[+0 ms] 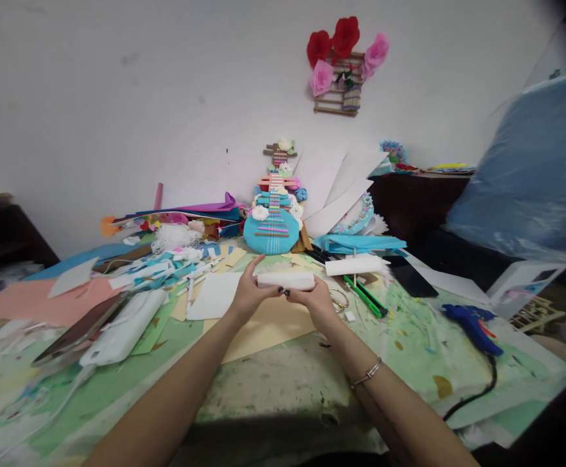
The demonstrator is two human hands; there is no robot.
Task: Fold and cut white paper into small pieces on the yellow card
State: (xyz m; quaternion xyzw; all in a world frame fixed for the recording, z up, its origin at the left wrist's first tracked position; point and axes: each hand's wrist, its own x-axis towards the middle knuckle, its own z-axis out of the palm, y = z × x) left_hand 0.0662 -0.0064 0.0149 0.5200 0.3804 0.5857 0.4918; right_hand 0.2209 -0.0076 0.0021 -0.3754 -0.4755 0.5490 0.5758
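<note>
Between my two hands is a white paper roll (pixel 285 280), held level just above the table. My left hand (pixel 252 290) grips its left end, thumb along the near side. On the right end is my right hand (pixel 315 301), its thumb almost meeting the left one at the middle; the fingers behind the roll are hidden. Beneath lies a sheet of tan paper (pixel 268 327), with a white sheet (pixel 215 295) to its left. Behind the roll stands a blue lute-shaped paper craft (pixel 271 232) decorated with flowers and strings.
To the right are a green utility knife (pixel 367 298), scissors (pixel 340 299), a black phone (pixel 412 275) and a blue glue gun (pixel 472 324) with its cord. A white power bank (pixel 123 329), a second phone (pixel 81 327) and paper scraps (pixel 159 269) lie to the left.
</note>
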